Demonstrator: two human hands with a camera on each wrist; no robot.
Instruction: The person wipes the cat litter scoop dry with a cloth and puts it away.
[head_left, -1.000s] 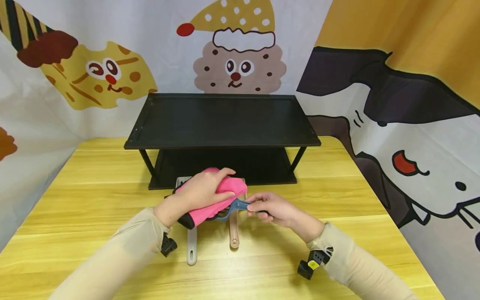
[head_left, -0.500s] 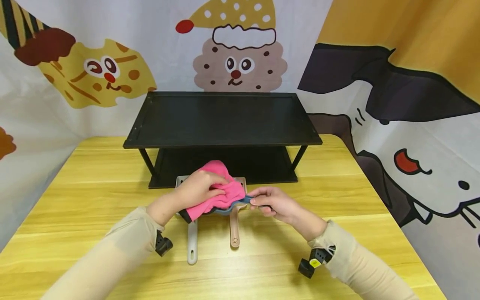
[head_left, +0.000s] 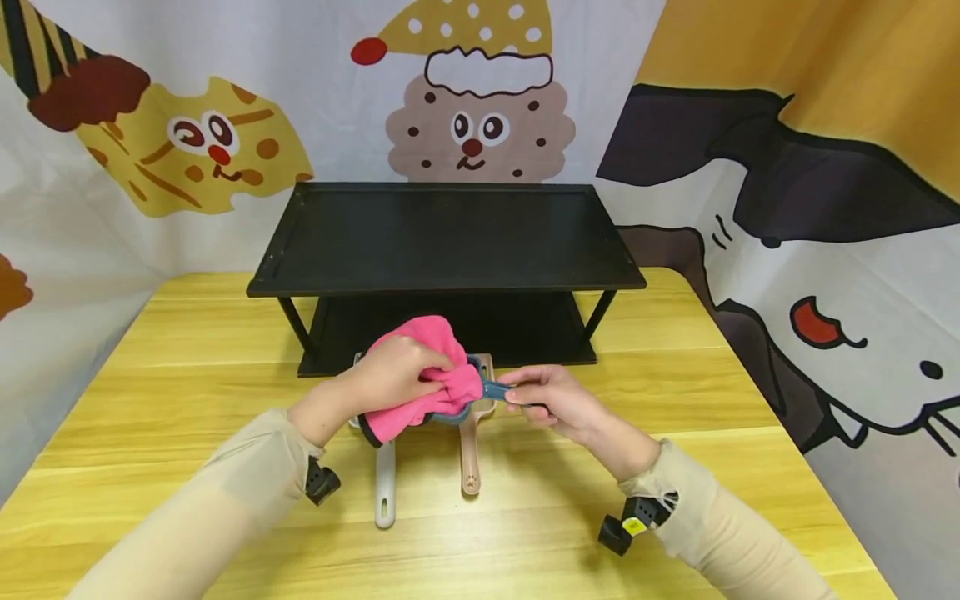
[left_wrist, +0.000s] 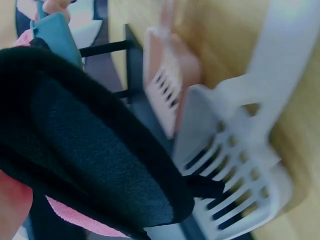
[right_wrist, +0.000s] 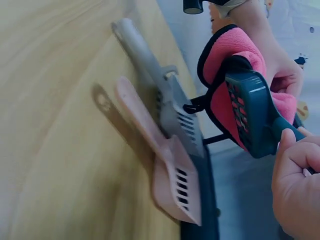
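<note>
My left hand (head_left: 397,371) grips a bunched pink cloth (head_left: 435,333) with black edging. The cloth wraps over the head of a slotted blue litter scoop (right_wrist: 255,95), whose slots show pink behind them in the right wrist view. Thumb and fingers of my right hand (head_left: 555,402) pinch the scoop's handle. Below, a grey litter scoop (head_left: 385,487) and a beige one (head_left: 469,462) lie side by side, handles toward me. The cloth's dark underside (left_wrist: 100,135) fills much of the left wrist view, a black loop hanging near the grey scoop.
A two-level black rack (head_left: 450,242) stands at the back of the wooden table (head_left: 187,383), right behind the scoops. A curtain (head_left: 337,125) with cartoon prints hangs behind it. Both sleeves carry small black cameras.
The blue scoop has lifted and its handle has turned more level. My left hand has drawn the cloth from a flatter drape into a bunch around the scoop's head.
</note>
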